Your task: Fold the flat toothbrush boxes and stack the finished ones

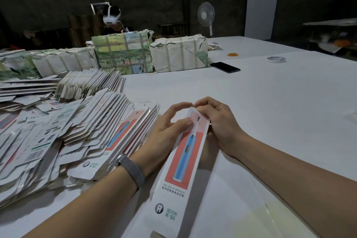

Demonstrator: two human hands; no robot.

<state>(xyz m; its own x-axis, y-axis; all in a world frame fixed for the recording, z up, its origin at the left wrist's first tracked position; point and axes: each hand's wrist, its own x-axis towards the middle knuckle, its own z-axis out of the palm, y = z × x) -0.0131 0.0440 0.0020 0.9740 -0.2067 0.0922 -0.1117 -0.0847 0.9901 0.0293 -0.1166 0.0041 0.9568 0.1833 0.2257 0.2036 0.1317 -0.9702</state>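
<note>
A long white toothbrush box (179, 162) with a red panel and a blue toothbrush picture lies lengthwise between my arms on the white table (260, 106). My left hand (166, 131) holds its upper left side, thumb pressed on the front face and forefinger curled to the far end. My right hand (218, 121) pinches the flap at that far end, fingers curled over it. To the left spreads a big pile of flat boxes (63, 137), some fanned out with the red face up.
Paper-wrapped bundles (150, 54) stand in a row at the back. A black phone (225, 67), a tape roll (276, 59) and rubber bands (233, 54) lie on the far table. A person with a white headset (112, 18) sits behind the bundles; a fan (206, 14) stands beyond.
</note>
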